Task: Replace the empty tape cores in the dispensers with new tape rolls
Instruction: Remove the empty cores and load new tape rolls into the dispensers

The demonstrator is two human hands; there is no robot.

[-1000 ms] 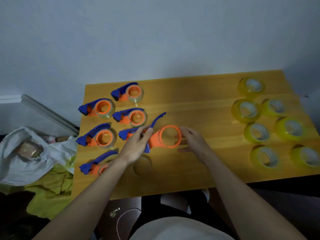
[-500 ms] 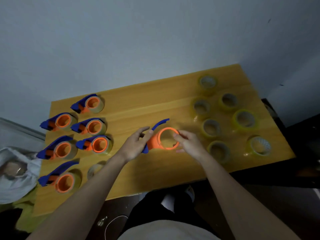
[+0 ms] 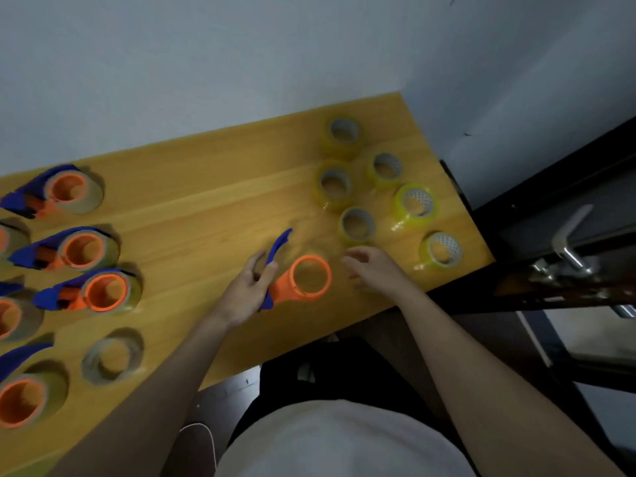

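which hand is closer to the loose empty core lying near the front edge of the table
Left. The left hand grips the dispenser up and right of the empty core; the right hand hovers farther right.

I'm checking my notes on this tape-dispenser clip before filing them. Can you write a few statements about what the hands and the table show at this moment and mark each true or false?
1. The left hand grips the orange and blue dispenser. True.
2. That dispenser's orange hub carries a full tape roll. False: the hub is bare.
3. The right hand holds a new roll. False: it holds nothing and hovers open beside the hub.
4. The yellow tape rolls lie on the table, on the right-hand side. True.
5. A loose empty core lies near the table's front edge. True.
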